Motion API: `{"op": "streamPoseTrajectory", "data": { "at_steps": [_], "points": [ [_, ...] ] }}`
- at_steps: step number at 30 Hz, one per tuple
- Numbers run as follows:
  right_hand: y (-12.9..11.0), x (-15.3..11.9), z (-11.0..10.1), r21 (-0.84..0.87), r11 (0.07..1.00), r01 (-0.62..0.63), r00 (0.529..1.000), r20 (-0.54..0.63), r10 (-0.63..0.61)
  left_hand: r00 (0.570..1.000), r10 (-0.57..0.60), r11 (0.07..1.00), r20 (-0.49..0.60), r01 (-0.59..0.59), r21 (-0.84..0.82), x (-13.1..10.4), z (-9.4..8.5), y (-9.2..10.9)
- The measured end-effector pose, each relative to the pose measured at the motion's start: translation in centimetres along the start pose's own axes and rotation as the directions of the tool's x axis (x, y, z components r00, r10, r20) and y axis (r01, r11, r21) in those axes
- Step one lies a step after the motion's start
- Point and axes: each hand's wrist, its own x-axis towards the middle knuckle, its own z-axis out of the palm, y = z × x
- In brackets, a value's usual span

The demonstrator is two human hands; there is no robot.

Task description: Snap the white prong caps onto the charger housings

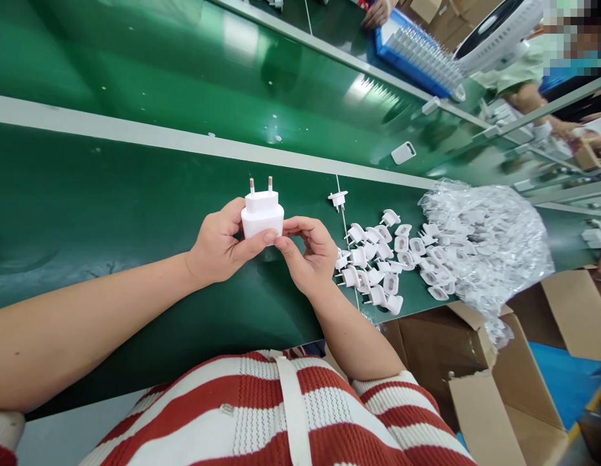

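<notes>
A white two-pin plug charger (pixel 262 222) stands upright between my hands, pins up, over the green table. My left hand (pixel 220 243) is closed around its left side, the thumb lying across the lower front. From the right, my right hand (pixel 310 252) pinches the charger's lower right corner with thumb and forefinger; its other fingers are curled. To the right of that hand lies a loose pile of white plug heads (pixel 372 255), several with pins showing. One more plug head (pixel 338 199) sits apart, above the pile.
A clear plastic bag (pixel 494 233) full of plug heads spills onto the table at right. Open cardboard boxes (pixel 518 382) stand below the edge. Beyond a pale rail lies a green belt (pixel 300 97) with a white casing (pixel 403 153). Across are a co-worker's hand (pixel 379 13), a blue tray (pixel 385 48) and a fan (pixel 499 35).
</notes>
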Motion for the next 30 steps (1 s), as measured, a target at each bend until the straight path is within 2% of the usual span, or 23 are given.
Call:
{"op": "streamPoseTrajectory", "data": {
  "at_steps": [4,7,12,15,20,25,30],
  "points": [
    [0.1,0.0,0.0,0.015,1.000,-0.001,1.000,0.008,0.001,0.999,0.048,0.998,-0.022,-0.049,-0.028,0.1,0.0,-0.3],
    [0.3,-0.1,-0.1,0.061,0.997,-0.048,0.999,0.016,0.047,0.997,0.066,0.997,-0.032,-0.067,-0.035,0.2,0.1,-0.2],
    [-0.1,0.1,0.0,0.183,0.962,-0.202,0.979,0.019,0.202,0.991,0.091,0.996,0.096,-0.089,-0.020,0.2,0.5,0.4],
    [-0.6,0.4,-0.4,0.214,0.944,-0.251,0.968,0.046,0.247,0.990,0.027,0.999,0.138,-0.024,-0.023,-0.2,0.7,0.8],
    [-1.2,0.7,-1.4,0.170,0.977,-0.125,0.992,0.033,0.121,0.962,-0.079,0.977,0.260,0.127,-0.172,-0.7,0.7,1.1],
    [-1.3,0.3,-1.6,0.020,0.999,0.041,0.999,0.016,-0.041,0.966,-0.030,0.981,0.256,0.078,-0.180,-0.9,0.5,0.7],
    [-1.4,0.2,-1.4,-0.032,0.996,0.083,0.997,-0.004,-0.083,0.967,0.012,0.975,0.256,0.046,-0.219,-0.9,0.6,0.4]
  ]
}}
